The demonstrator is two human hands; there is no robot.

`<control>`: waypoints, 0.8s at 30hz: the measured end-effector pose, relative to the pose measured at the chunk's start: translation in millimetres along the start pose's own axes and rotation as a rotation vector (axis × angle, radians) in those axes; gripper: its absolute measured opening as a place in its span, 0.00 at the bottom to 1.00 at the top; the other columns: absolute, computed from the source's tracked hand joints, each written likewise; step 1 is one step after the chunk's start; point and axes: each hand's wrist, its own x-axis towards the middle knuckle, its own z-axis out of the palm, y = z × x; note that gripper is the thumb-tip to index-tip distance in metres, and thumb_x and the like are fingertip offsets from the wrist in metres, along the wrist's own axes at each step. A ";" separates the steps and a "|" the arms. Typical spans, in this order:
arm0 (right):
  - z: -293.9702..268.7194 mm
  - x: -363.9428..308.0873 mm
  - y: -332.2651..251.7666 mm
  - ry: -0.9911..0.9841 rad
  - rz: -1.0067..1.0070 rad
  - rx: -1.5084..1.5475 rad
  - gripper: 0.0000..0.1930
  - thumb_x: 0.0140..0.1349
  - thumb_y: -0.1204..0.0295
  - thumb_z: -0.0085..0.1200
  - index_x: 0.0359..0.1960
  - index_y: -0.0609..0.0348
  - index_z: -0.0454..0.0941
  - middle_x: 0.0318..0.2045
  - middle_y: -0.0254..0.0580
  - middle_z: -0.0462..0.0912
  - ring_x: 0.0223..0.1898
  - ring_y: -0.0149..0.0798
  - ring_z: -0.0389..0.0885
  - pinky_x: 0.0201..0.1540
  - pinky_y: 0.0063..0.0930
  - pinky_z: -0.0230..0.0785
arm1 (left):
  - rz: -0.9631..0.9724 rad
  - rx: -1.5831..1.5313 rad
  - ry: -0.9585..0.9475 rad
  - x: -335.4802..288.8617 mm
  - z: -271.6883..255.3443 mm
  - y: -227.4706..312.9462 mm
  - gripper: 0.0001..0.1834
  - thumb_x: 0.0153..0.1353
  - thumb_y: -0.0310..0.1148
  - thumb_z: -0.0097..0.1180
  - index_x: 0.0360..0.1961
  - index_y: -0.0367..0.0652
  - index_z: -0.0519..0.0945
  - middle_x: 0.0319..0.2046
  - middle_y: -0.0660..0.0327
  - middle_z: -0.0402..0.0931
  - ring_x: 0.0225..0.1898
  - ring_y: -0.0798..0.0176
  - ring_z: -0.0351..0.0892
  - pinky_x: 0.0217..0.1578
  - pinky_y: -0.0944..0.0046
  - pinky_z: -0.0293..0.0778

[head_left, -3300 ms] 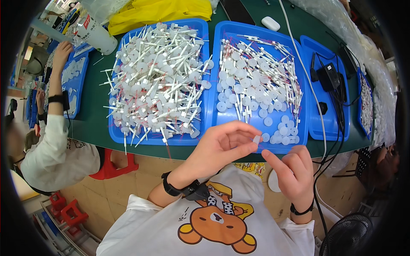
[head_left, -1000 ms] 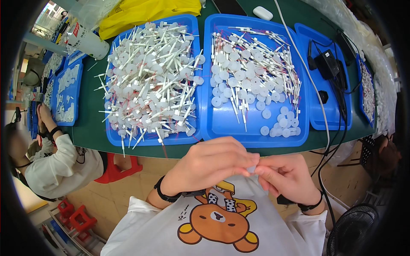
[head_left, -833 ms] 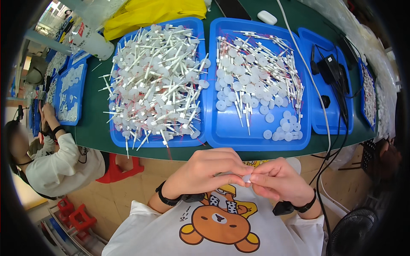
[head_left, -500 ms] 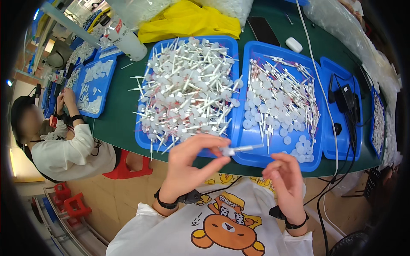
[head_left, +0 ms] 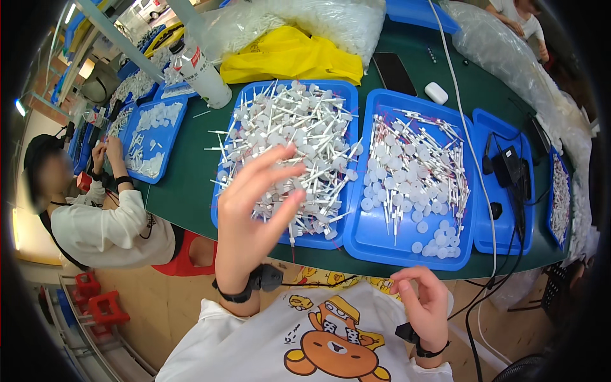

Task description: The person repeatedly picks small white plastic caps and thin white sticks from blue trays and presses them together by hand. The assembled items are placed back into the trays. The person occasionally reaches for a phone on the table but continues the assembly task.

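My left hand reaches over the left blue tray with fingers and thumb spread, holding nothing I can see. Under it lies a tall heap of thin white sticks with translucent round discs and fine red wires. In front of the right blue tray hovers my right hand, palm turned inward. Its fingers are loosely curled, the thumb is apart from them, and nothing shows between them. That tray holds a lower pile of similar disc-ended sticks and several loose discs near its front edge.
Behind the trays are a yellow bag, a bottle, a phone and a small white case. A white cable crosses the right side. Another blue tray holds a black adapter. A person works at left.
My left hand has let go of the disc-ended stick it pinched, and has moved left and up over the heap with fingers spread. My right hand has dropped slightly. The view has shifted a little.
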 end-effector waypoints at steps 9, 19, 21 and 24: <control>-1.2 -1.1 4.2 -0.025 -0.033 -0.049 0.05 0.67 0.77 0.55 0.41 0.65 0.82 0.30 0.41 0.83 0.34 0.33 0.83 0.39 0.26 0.71 | 0.874 -1.366 -0.704 -35.9 -8.7 100.8 0.11 0.70 0.31 0.53 0.30 0.40 0.81 0.27 0.63 0.72 0.31 0.62 0.74 0.36 0.61 0.70; -5.2 -10.5 1.9 -0.029 -0.056 -0.062 0.05 0.66 0.78 0.56 0.41 0.64 0.82 0.30 0.41 0.82 0.32 0.33 0.81 0.38 0.26 0.70 | 1.015 -1.571 -0.885 -50.6 8.3 121.0 0.06 0.66 0.29 0.51 0.30 0.46 0.77 0.28 0.65 0.73 0.33 0.64 0.74 0.35 0.62 0.67; -3.2 -11.9 2.3 -0.020 -0.060 -0.066 0.05 0.66 0.78 0.56 0.41 0.64 0.82 0.30 0.41 0.82 0.32 0.33 0.81 0.38 0.26 0.69 | 1.105 -1.481 -0.865 -50.4 2.7 119.8 0.04 0.66 0.29 0.53 0.34 0.43 0.78 0.32 0.63 0.75 0.38 0.62 0.74 0.39 0.59 0.67; -1.7 -13.8 1.0 -0.026 -0.066 -0.073 0.05 0.65 0.79 0.56 0.41 0.64 0.82 0.30 0.41 0.82 0.32 0.33 0.81 0.38 0.26 0.69 | 1.289 -1.224 -0.861 -34.8 -15.3 115.6 0.07 0.66 0.30 0.55 0.41 0.39 0.79 0.41 0.57 0.78 0.48 0.58 0.76 0.48 0.55 0.69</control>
